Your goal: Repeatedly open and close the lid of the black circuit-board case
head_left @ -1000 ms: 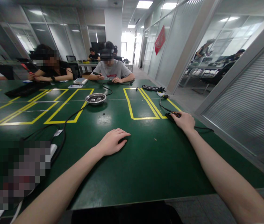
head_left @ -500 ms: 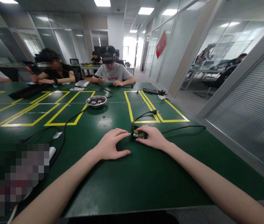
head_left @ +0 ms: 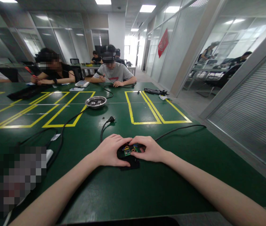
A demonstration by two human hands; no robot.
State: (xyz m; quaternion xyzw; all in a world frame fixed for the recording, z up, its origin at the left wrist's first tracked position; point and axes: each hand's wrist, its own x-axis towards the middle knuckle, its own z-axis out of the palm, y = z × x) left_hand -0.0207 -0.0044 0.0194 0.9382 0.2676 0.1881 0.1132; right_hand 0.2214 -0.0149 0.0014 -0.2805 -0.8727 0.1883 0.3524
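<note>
A small green circuit board (head_left: 127,152) with copper-wound coils lies between my two hands in the head view. My left hand (head_left: 109,152) curls round its left side, thumb low and fingers at the far edge. From the right, my right hand (head_left: 150,149) pinches the board with thumb and fingers. Under the board and my left thumb shows a flat black piece (head_left: 133,165), partly covered. A black cord with a plug (head_left: 111,119) lies beyond my left hand, and another black cord (head_left: 180,128) runs off to the right. My palms hide part of the board.
A metal bowl (head_left: 95,102) with metal parts stands ahead on the green table (head_left: 170,185). Yellow tape (head_left: 147,123) marks rectangles. A pixelated area covers the left, beside a black cable (head_left: 63,135). A folded black tripod (head_left: 155,91) lies far right; several people sit beyond.
The board has come left and nearer, into both hands. My left hand has closed in on it. The plug has swung from the right to the left, and the black piece shows below.
</note>
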